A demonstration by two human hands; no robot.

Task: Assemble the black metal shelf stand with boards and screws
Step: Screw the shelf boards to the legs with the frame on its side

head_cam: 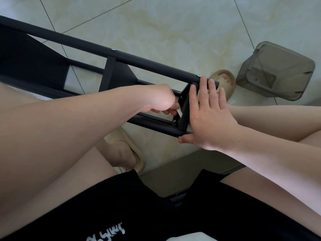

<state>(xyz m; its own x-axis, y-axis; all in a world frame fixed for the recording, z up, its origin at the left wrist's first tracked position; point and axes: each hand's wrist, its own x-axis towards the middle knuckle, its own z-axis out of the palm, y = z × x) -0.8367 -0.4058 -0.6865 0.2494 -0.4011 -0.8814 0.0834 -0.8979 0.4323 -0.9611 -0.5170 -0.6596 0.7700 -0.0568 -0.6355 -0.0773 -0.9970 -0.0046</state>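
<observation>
My flat right hand [210, 117] braces the matte black stand [97, 48]; left hand [161, 100] pinches a silvery tool [178, 112] between tubes; glossy floor [173, 32] open beyond.

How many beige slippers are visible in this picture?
2. One slipper is beyond the right hand, beside the grey bin; the other slipper is below the left forearm. None seems hidden.

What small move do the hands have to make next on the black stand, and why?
Probably turn the small pale tool that the left hand pinches, to tighten a screw in the end board. The tool sits at the board's inner face, the screw shows just below it, and the right hand presses flat on the outer side as a brace.
</observation>
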